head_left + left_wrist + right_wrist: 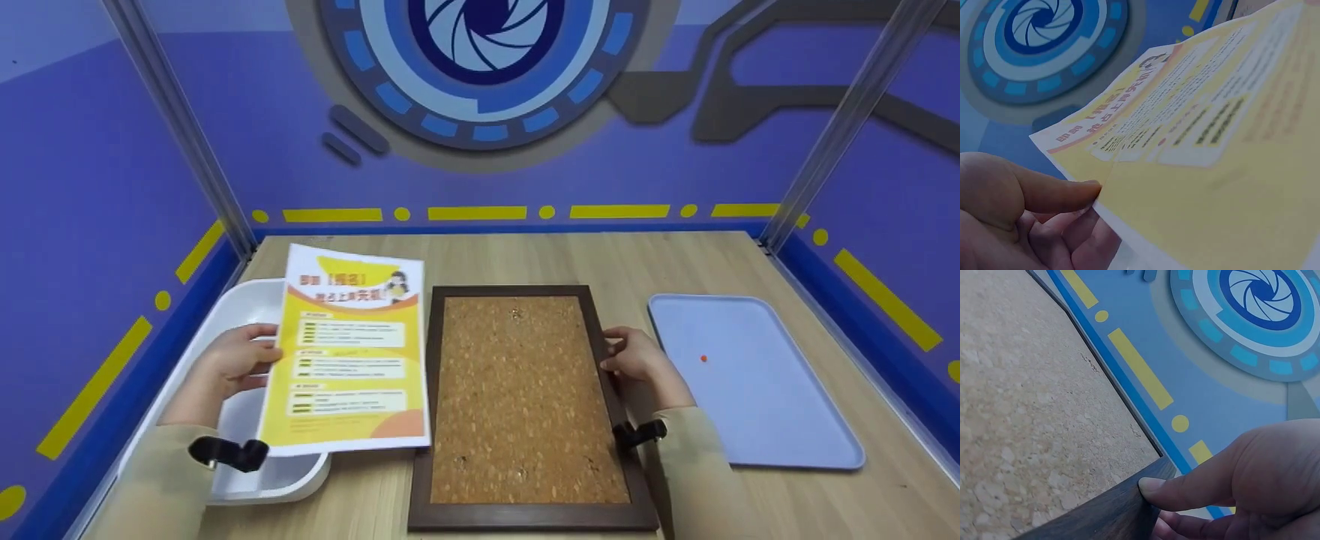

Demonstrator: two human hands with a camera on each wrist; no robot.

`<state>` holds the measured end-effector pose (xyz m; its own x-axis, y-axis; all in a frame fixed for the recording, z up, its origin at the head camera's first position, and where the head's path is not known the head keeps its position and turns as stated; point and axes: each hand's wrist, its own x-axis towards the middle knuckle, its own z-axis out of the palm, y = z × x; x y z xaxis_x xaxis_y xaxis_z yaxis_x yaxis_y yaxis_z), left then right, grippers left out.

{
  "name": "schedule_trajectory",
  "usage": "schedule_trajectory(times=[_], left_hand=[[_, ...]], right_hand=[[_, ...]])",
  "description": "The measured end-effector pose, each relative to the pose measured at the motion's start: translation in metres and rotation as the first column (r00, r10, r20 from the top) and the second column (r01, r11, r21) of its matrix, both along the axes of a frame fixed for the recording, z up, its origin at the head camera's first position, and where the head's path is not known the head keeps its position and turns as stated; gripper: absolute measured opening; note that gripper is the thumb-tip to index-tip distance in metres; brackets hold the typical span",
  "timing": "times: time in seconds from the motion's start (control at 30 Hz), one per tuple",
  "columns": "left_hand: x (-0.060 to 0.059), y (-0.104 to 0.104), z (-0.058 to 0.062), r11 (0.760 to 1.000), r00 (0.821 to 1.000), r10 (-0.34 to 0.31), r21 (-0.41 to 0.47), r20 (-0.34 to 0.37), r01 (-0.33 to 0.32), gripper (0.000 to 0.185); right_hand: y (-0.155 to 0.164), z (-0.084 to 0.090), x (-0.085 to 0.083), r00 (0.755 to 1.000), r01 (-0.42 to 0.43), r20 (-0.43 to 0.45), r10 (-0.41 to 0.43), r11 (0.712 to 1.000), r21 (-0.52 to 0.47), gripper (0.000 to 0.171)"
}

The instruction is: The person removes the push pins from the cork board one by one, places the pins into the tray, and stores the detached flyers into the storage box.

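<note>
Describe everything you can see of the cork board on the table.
The cork board lies flat on the wooden table, long side running away from the person. Its speckled tan cork panel sits in a dark brown wood-look frame. The right hand grips the frame's right edge, thumb on top. A yellow flyer, held by the left hand, overlaps its left edge.

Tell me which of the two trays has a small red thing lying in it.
The flat blue tray right of the cork board; a red dot lies on it. The white tray is under the flyer.
</note>
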<state>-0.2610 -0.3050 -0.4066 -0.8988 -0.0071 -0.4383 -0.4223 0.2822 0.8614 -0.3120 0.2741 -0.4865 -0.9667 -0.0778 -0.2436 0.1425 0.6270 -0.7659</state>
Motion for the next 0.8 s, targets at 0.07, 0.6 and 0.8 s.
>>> schedule_trajectory(times=[0.07,0.6,0.8], left_hand=[[0.000,-0.016,-0.001,0.999,0.999,0.016,-0.047,0.032,-0.014,0.057],[0.001,-0.071,-0.023,0.957,0.989,0.094,-0.283,0.115,-0.058,0.061],[-0.001,-0.071,-0.036,0.949,0.983,0.140,-0.300,0.119,-0.099,0.054]], right_hand=[[0.001,0.000,0.000,1.000,-0.006,-0.001,0.006,1.000,-0.001,0.065],[0.001,-0.002,-0.001,1.000,0.016,0.016,-0.016,1.000,-0.016,0.065],[-0.001,-0.002,-0.001,1.000,0.016,0.008,-0.016,1.000,-0.015,0.065]])
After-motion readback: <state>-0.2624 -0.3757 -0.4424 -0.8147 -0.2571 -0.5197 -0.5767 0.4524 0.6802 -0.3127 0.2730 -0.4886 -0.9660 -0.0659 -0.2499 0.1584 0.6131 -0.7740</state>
